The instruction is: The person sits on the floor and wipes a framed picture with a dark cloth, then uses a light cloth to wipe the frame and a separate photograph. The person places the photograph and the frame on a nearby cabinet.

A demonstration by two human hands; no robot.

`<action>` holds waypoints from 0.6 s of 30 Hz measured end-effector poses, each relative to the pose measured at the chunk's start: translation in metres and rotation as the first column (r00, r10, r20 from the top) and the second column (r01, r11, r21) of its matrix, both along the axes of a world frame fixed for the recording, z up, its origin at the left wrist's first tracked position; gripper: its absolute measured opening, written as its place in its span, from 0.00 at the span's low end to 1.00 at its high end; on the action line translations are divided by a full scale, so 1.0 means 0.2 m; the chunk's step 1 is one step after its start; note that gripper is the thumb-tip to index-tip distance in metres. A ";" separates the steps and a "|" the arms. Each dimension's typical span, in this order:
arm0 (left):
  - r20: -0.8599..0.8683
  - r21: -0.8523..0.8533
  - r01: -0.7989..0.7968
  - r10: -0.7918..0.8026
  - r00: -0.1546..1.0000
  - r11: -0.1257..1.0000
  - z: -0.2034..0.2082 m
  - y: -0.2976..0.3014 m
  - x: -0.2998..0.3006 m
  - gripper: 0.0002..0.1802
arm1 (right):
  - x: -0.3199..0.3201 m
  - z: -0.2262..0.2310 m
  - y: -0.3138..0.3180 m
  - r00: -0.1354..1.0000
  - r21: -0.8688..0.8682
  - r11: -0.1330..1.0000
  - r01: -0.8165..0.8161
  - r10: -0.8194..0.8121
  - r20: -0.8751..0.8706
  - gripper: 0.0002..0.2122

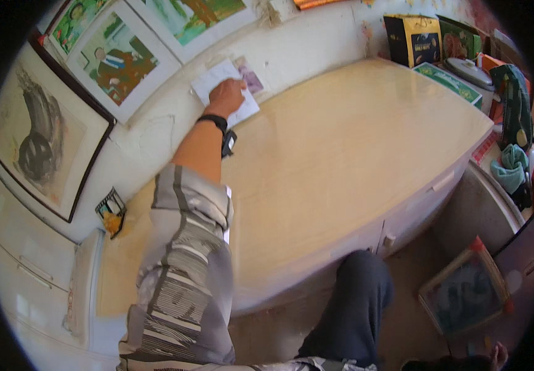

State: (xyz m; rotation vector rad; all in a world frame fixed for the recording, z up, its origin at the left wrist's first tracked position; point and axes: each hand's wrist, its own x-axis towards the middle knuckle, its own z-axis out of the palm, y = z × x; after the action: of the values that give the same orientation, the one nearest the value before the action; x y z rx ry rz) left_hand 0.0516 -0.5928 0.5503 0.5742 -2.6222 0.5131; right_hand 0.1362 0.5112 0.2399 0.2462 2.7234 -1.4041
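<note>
Reaching far out toward the wall is my left hand [227, 98], its fingers curled and closed over a white sheet of paper [248, 111]. The paper lies against the wall just above the back edge of a pale wooden cabinet top [341, 136]. A small purplish picture [250, 75] shows on the wall beside the paper. My left wrist wears a black band with a small dark device [228, 143]. At the lower right edge, a few fingers of what looks like my right hand [499, 355] show; most of it is out of view.
Framed and unframed pictures [118, 62] cover the wall at left. A small photo stand [111, 213] sits on the cabinet's left end. Boxes [414, 40], a lidded pot [470, 72] and a teal cloth [511, 168] crowd the right. A framed picture [465, 287] leans below.
</note>
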 end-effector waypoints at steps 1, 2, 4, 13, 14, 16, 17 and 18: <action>0.057 -0.008 0.028 -0.028 0.998 1.000 0.03 0.00 0.01 0.18 | 0.01 0.00 -0.01 1.000 -0.005 1.000 0.003 -0.003 0.010 0.15; 0.122 -0.005 0.034 -0.033 0.992 0.999 0.08 0.00 0.02 0.20 | 0.01 0.01 -0.01 1.000 -0.007 1.000 0.003 -0.002 0.020 0.15; 0.238 -0.024 0.086 -0.077 0.968 0.996 0.20 0.03 0.06 0.19 | 0.02 0.02 -0.03 0.998 0.016 0.998 -0.055 0.055 -0.003 0.15; 0.269 0.349 0.018 -0.118 0.956 0.937 0.57 0.53 0.62 0.08 | 0.00 0.03 -0.05 0.975 0.265 0.939 -0.221 0.213 0.061 0.18; 0.282 0.325 0.031 -0.128 0.951 0.945 0.58 0.60 0.70 0.09 | 0.00 0.02 -0.04 0.977 0.277 0.937 -0.212 0.201 0.065 0.19; 0.210 0.368 0.080 -0.167 0.963 0.927 0.57 0.77 0.86 0.16 | 0.00 0.00 0.00 0.983 0.302 0.936 -0.183 0.172 0.065 0.21; 0.161 0.346 0.108 -0.173 0.972 0.932 0.53 0.86 0.94 0.18 | 0.00 0.00 0.02 0.975 0.334 0.916 -0.224 0.212 0.071 0.22; 0.119 0.325 0.126 -0.173 0.978 0.937 0.50 0.95 1.02 0.20 | 0.00 -0.01 0.04 0.964 0.367 0.892 -0.264 0.251 0.083 0.23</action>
State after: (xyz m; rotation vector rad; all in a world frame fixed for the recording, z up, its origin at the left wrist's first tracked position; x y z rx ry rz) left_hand 0.2553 -0.4029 0.6497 0.4384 -2.8832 0.0871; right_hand 0.1356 0.5186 0.2384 -0.0745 2.8448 -0.7985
